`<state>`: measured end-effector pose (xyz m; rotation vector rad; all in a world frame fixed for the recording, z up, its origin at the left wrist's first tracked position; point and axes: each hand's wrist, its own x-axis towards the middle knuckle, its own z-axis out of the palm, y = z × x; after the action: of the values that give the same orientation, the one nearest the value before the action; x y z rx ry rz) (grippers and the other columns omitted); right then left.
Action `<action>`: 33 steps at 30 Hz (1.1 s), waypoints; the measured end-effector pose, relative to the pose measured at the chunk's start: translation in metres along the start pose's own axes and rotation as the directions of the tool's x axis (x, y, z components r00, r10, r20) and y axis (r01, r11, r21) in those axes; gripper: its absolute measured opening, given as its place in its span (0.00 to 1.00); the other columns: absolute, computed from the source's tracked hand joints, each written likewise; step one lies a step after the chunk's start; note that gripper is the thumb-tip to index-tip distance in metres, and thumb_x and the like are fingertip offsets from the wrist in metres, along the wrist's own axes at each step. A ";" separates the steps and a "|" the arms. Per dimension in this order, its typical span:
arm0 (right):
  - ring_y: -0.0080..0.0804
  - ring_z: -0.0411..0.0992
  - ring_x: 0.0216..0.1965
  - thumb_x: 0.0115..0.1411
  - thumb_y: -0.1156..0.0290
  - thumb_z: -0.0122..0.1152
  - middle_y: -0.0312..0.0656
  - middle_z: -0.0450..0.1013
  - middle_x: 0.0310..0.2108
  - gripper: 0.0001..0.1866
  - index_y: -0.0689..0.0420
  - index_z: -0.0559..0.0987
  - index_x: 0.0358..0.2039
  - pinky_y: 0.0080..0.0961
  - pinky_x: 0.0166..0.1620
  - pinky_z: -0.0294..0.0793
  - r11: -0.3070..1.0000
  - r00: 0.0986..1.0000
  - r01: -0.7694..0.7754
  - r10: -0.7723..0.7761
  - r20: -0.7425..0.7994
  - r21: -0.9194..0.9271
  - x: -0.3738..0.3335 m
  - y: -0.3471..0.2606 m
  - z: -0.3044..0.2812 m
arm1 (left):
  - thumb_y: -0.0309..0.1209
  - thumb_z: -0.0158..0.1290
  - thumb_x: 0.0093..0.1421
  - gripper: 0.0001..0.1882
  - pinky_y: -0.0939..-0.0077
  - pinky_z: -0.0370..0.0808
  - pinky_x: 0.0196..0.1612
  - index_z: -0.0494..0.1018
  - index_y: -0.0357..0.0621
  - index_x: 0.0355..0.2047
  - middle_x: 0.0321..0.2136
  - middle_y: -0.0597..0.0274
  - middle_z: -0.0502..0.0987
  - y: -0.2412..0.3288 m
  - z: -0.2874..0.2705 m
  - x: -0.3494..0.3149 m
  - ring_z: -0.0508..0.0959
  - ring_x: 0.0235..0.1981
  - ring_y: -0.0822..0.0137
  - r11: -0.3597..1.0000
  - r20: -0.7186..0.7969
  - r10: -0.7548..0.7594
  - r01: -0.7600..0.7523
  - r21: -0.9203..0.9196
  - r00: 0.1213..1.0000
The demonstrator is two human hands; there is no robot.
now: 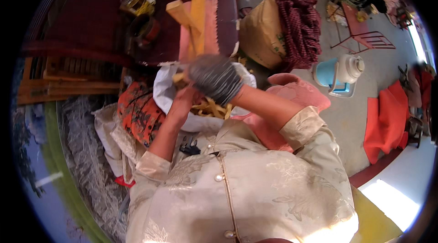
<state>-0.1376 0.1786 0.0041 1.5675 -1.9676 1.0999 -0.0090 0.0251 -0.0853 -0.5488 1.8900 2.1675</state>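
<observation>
My right hand wears a grey knitted glove and is blurred, held over a white bag in my lap. Whether it holds anything I cannot tell. My bare left hand is just below and left of it, closed on a small pale wooden piece whose end sticks out beside the glove. Yellow wood shavings and strips lie in the bag under both hands. My cream patterned sleeves reach to the forearms.
A dark red table ahead carries long wooden blocks, a pink board, a glass jar and a dark cup. Orange patterned cloth lies left of the bag. A tan sack with dark red cloth, a blue-and-white flask and red mats are on the right.
</observation>
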 end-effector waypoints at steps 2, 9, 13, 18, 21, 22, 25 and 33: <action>0.37 0.71 0.28 0.46 0.66 0.49 0.41 0.69 0.23 0.07 0.54 0.73 0.24 0.33 0.33 0.70 0.998 0.991 0.042 -0.047 0.126 0.044 -0.015 -0.018 0.019 | 0.41 0.42 0.61 0.19 0.68 0.70 0.44 0.61 0.50 0.51 0.45 0.66 0.70 0.033 0.053 -0.028 0.72 0.43 0.66 0.875 0.148 -0.160 0.210 -0.436 0.976; 0.44 0.69 0.30 0.50 0.62 0.53 0.47 0.68 0.28 0.11 0.56 0.71 0.29 0.35 0.32 0.69 0.903 0.961 -0.206 0.114 0.251 0.378 -0.029 -0.026 0.022 | 0.37 0.39 0.63 0.13 0.71 0.73 0.40 0.67 0.46 0.42 0.36 0.64 0.73 0.027 -0.009 -0.003 0.74 0.36 0.69 0.430 0.390 0.134 0.301 -0.851 0.911; 0.50 0.68 0.29 0.56 0.55 0.48 0.51 0.68 0.25 0.18 0.59 0.69 0.29 0.38 0.33 0.66 0.619 0.824 -0.561 0.353 0.443 0.550 -0.019 -0.026 0.013 | 0.39 0.39 0.63 0.14 0.72 0.72 0.39 0.66 0.47 0.43 0.35 0.67 0.72 0.064 0.055 -0.022 0.73 0.36 0.70 0.788 -0.074 -0.084 0.021 -0.615 0.994; 0.51 0.68 0.30 0.57 0.58 0.44 0.51 0.69 0.25 0.17 0.61 0.69 0.28 0.39 0.33 0.67 0.822 0.907 -0.420 0.382 0.174 0.385 -0.018 -0.023 0.024 | 0.41 0.36 0.64 0.15 0.68 0.70 0.38 0.66 0.47 0.43 0.37 0.66 0.72 0.070 0.058 -0.033 0.71 0.35 0.69 0.843 0.079 -0.129 0.151 -0.517 0.988; 0.50 0.68 0.30 0.57 0.60 0.43 0.52 0.69 0.25 0.15 0.61 0.69 0.27 0.39 0.33 0.67 0.839 0.850 -0.493 0.409 0.332 0.229 -0.013 -0.025 0.014 | 0.36 0.36 0.63 0.13 0.67 0.69 0.37 0.68 0.43 0.38 0.35 0.64 0.71 0.069 0.039 -0.030 0.70 0.34 0.66 0.972 0.016 0.031 -0.034 0.233 0.999; 0.51 0.68 0.30 0.57 0.61 0.43 0.52 0.69 0.25 0.15 0.61 0.69 0.27 0.39 0.34 0.67 0.847 0.847 -0.488 0.400 0.350 0.211 -0.014 -0.028 0.014 | 0.34 0.37 0.63 0.13 0.66 0.68 0.37 0.68 0.41 0.36 0.35 0.63 0.71 0.066 0.028 -0.028 0.70 0.34 0.65 0.813 0.030 0.125 -0.120 0.570 0.992; 0.43 0.68 0.22 0.58 0.58 0.43 0.48 0.69 0.21 0.16 0.59 0.69 0.27 0.38 0.26 0.66 0.475 0.704 -0.710 0.501 0.504 0.519 -0.015 -0.025 0.014 | 0.26 0.40 0.60 0.07 0.67 0.67 0.37 0.68 0.37 0.32 0.35 0.58 0.70 0.102 0.054 -0.048 0.68 0.37 0.61 0.128 -0.008 0.562 -0.078 0.989 0.827; 0.30 0.65 0.15 0.56 0.53 0.48 0.40 0.68 0.20 0.16 0.54 0.70 0.29 0.32 0.21 0.66 -0.217 0.702 -0.637 0.233 0.673 0.740 -0.015 -0.016 0.036 | 0.16 0.41 0.53 0.13 0.73 0.68 0.42 0.66 0.36 0.40 0.36 0.50 0.68 0.106 0.059 -0.045 0.70 0.39 0.57 0.376 -0.038 0.798 -0.447 0.812 0.601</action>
<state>-0.1121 0.1591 -0.0231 1.3875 -1.8831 3.5060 -0.0183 0.0704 0.0352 -0.0674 3.4555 1.2699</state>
